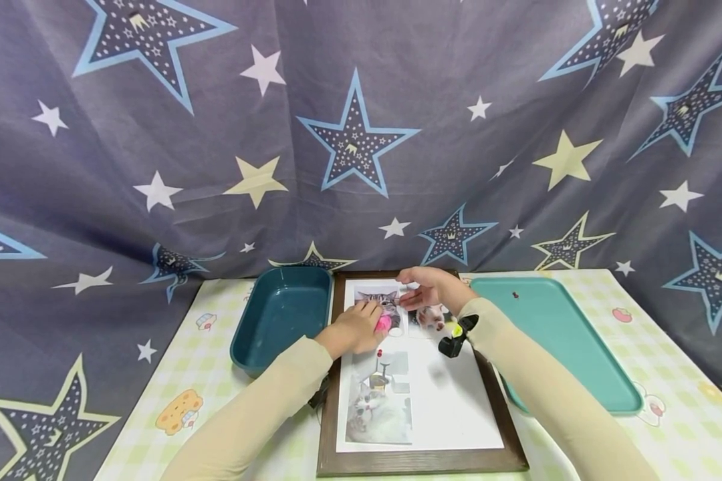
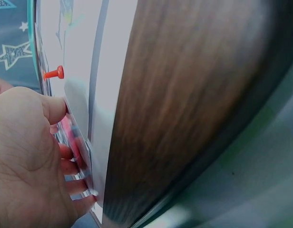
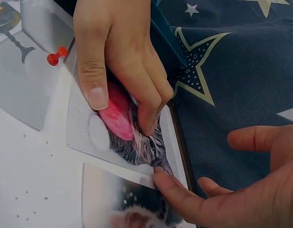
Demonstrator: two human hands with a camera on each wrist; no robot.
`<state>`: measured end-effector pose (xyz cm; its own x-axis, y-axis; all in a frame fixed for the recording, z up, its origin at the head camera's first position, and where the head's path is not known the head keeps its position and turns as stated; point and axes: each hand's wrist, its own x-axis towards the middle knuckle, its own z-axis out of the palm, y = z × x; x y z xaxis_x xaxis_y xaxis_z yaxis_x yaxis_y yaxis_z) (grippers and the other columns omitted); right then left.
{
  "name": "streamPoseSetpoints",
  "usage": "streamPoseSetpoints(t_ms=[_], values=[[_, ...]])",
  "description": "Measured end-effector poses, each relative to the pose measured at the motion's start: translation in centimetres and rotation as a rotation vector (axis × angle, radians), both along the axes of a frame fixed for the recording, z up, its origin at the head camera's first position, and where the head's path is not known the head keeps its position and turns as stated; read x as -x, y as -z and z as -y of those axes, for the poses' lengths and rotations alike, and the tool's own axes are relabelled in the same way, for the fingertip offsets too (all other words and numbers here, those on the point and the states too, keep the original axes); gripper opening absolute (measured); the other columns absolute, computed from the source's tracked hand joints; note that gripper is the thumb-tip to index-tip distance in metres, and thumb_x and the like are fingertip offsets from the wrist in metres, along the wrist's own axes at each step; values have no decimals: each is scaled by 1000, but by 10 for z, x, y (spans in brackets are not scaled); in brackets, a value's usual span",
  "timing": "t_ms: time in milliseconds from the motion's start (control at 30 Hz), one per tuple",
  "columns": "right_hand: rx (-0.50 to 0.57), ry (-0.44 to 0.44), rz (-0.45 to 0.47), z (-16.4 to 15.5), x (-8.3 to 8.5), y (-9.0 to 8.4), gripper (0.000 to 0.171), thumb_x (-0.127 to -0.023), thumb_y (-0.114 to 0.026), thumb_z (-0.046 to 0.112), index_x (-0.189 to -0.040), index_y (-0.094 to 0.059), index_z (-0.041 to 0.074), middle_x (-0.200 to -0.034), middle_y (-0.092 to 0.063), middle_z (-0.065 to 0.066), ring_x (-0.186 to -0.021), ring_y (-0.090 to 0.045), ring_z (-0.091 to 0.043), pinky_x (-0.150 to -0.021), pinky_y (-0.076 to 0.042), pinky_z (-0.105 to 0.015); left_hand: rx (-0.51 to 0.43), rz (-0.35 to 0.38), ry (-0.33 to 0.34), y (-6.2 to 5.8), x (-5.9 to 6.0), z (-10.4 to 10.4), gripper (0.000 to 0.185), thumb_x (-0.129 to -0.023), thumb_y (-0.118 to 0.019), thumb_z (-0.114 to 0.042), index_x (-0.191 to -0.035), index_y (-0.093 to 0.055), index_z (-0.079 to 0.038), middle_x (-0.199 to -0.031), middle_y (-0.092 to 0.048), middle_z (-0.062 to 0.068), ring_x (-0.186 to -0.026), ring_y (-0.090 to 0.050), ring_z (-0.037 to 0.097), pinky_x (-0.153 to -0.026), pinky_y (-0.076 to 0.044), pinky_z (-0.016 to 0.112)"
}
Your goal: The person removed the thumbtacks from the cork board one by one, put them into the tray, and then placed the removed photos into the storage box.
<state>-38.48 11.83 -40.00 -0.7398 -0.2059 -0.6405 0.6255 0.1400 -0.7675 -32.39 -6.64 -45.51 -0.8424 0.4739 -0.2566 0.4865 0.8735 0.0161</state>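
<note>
The fingers (image 3: 146, 102) of the left hand (image 1: 353, 329) are curled down onto a cat photo (image 3: 137, 142) lying at the top of the white pin board (image 1: 445, 401), with the thumb (image 3: 94, 85) stretched beside them; they press the print flat, and something pink shows beneath them, though whether it is held or printed on the photo cannot be told. The right hand (image 1: 428, 287) lies just beyond, its fingers straight and loosely spread, one fingertip (image 3: 161, 179) touching the photo's corner where it meets a second print (image 3: 122, 204) that lies just beside the first. Neither right finger pinches anything.

By the look of it, the photo is being steadied on the board so that it can be fixed there. A red push pin (image 3: 56, 57) already stands in the board just below the left hand, holding a lower picture (image 1: 378, 401). The next move would seem to call for a pin brought to the pressed photo while the left hand keeps it from sliding.

Both forearms, in pale sleeves, reach in from the board's lower edge, the wrists low, the palms facing down. The board's dark wooden frame (image 1: 327, 374) has a dark teal bin (image 1: 279, 314) to its left and a lighter teal tray (image 1: 577, 354) to its right, where one more pin (image 1: 515, 294) lies.
</note>
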Motion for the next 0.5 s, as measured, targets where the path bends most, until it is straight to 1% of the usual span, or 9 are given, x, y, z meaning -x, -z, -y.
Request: streamPoseSetpoints(t_ms=[300, 500], values=[[-27, 34, 5, 0, -3, 3, 64, -99, -51, 19, -157, -29, 2, -154, -35, -31, -142, -42, -41, -119, -41, -47, -2, 1, 0, 0, 0, 0, 65, -108, -36, -47, -160, -29, -8, -167, -26, 11, -154, -24, 30, -127, -25, 42], [-26, 14, 3, 2, -4, 3, 64, -99, -50, 21, -157, -28, 4, -154, -36, -31, -143, -40, -40, -120, -39, -47, -8, -7, 4, 1, 1, -1, 64, -108, -36, -47, -159, -30, -7, -166, -28, 11, -153, -25, 30, -126, -26, 42]])
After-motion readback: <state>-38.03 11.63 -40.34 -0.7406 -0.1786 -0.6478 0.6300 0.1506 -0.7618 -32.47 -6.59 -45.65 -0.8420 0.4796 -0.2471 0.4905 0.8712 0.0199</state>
